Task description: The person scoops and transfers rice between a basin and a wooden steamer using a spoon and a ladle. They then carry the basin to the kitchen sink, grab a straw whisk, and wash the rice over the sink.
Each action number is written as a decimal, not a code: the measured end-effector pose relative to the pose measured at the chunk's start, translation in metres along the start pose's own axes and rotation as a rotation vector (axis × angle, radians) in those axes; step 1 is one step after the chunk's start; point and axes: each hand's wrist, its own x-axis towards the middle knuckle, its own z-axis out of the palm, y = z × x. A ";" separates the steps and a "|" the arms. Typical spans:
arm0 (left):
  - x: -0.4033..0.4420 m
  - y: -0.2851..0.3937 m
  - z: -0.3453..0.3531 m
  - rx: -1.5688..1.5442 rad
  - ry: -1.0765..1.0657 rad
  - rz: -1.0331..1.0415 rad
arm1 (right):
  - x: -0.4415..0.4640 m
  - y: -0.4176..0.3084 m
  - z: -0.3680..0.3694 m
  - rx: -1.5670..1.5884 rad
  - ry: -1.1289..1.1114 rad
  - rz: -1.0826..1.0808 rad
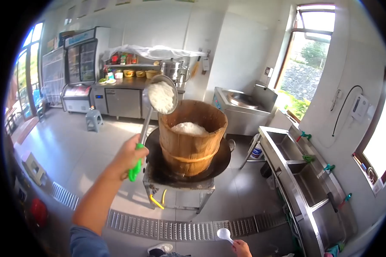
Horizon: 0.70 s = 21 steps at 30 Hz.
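My left hand is closed round the green handle of a long metal ladle. A heap of white rice fills the ladle's round bowl, which is raised at the upper left rim of a wooden barrel steamer. More white rice shows inside the barrel. The barrel stands in a wide dark wok on a metal stand. Low at the bottom edge, my right hand grips a white spoon, held apart from the barrel; part of this hand is cut off.
Stainless sinks run along the right wall. Behind the barrel is another wok stove. A steel counter and a glass-door fridge line the back. A grey stool stands left; a drain grate crosses the floor.
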 end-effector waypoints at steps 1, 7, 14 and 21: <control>0.031 -0.018 -0.002 0.147 -0.029 0.071 | -0.001 -0.006 0.010 0.006 0.020 -0.007; 0.102 -0.076 -0.015 0.711 -0.129 0.227 | -0.025 -0.013 0.043 -0.023 0.299 0.101; 0.125 -0.083 -0.023 1.004 -0.122 0.532 | -0.033 0.004 0.049 -0.175 0.462 0.004; 0.116 -0.082 -0.028 1.086 -0.126 0.576 | -0.033 -0.032 0.041 0.060 0.543 -0.119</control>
